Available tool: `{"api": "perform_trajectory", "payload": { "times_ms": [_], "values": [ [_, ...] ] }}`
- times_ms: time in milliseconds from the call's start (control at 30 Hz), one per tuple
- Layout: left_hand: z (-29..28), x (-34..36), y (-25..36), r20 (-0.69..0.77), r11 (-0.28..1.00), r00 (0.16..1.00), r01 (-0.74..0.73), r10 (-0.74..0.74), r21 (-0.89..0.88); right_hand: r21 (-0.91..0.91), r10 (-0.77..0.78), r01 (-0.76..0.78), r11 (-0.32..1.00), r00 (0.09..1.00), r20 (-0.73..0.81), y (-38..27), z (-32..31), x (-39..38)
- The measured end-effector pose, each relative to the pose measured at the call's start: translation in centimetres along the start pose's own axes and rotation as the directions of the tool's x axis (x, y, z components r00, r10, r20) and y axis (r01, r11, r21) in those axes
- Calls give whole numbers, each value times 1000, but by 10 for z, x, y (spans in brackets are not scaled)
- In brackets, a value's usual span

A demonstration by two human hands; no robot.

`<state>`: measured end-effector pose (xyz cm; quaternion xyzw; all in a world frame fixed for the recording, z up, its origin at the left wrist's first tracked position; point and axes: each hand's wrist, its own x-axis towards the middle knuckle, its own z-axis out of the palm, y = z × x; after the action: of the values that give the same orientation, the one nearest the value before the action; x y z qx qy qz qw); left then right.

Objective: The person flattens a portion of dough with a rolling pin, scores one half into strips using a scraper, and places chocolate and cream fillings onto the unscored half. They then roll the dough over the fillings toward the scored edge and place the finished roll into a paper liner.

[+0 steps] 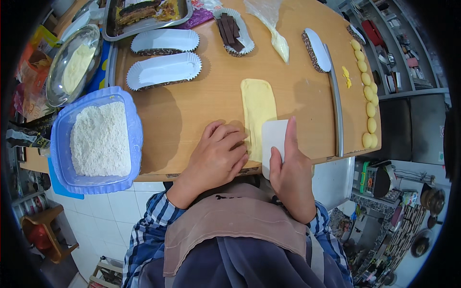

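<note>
A long strip of pale yellow dough [258, 103] lies flat on the wooden table, its near end close to the front edge. My right hand [294, 175] grips a white dough scraper [272, 134], with the index finger stretched along its right side and the thumb on its face. The scraper's left edge is against or over the right side of the dough. On the other side, my left hand [218, 151] rests palm down with loosely bent fingers, the fingertips touching the dough's left edge. Nothing shows in its grasp.
A blue tub of white flour [136, 129] stands left. Paper loaf cases [165, 69] sit beyond it, near a case of chocolate sticks [229, 31] and a piping bag [277, 43]. To the right are a metal rod [336, 105] and a row of yellow dough balls [370, 110].
</note>
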<state>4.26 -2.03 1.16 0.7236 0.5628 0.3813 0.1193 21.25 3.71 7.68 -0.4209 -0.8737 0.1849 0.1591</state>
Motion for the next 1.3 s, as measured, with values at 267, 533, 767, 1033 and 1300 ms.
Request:
{"api": "perform_trajectory", "payload": {
  "times_ms": [267, 533, 767, 1033, 1300],
  "values": [
    [1, 1, 0, -20, 1000, 1000, -15, 15, 14, 20, 38, -38, 999, 999, 23, 1, 5, -2],
    [0, 0, 0, -8, 1000, 1000, -3, 3, 10, 6, 92, -92, 996, 995, 39, 2, 8, -2],
    [-1, 0, 0, -7, 1000, 1000, -4, 4, 19, -44, 75, -73, 996, 996, 52, 1, 14, 1],
    [-2, 1, 1, 0, 1000, 1000, 13, -13, 4, -122, 55, -44, 992, 995, 87, 1, 15, 2],
    [0, -1, 0, -12, 1000, 1000, -7, 7, 21, -128, 50, -36, 991, 993, 111, -2, 16, 5]
  ]
}}
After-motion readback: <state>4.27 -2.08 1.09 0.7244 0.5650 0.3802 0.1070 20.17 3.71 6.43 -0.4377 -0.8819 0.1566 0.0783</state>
